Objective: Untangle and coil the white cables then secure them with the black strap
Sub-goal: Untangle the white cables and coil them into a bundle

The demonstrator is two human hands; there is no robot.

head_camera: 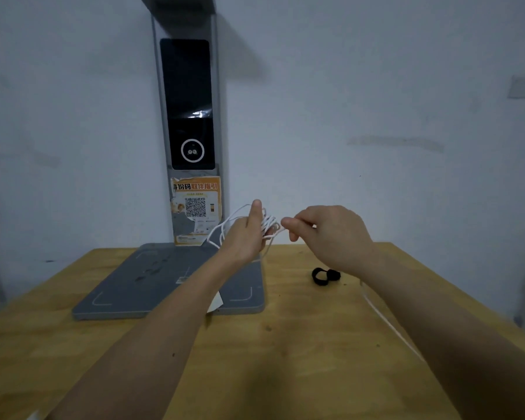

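The coiling was under way but not finished. The left hand (249, 234) was raised above the far middle of the wooden surface (285, 359), thumb pointing up, with several turns of the white cables (269, 224) wrapped around it and loose loops spilling out to its left side. How its fingers lay on the far side of the bundle could not be made out clearly, though the hand evidently carried the coil. Just right of it, the right hand (328, 234) pinched a strand between thumb and forefinger, its fingers curled, apparently feeding the next turn onto the bundle.

A length of white cable (385, 319) ran along the surface on the right, passing under the right forearm toward the near edge, so some cable looked left to be wound in. Whether any tangle remained inside the held loops could not be told.

The black strap (325, 275) lay untouched on the surface, near and slightly right of the hands, just beside the right wrist and apart from the cables. Securing had therefore not begun.

By this reckoning, untangling seemed largely done, coiling partway, strapping wholly ahead. Behind the hands stood a grey scanner stand (191, 116) with its flat base (134, 286) resting on the surface at the left.
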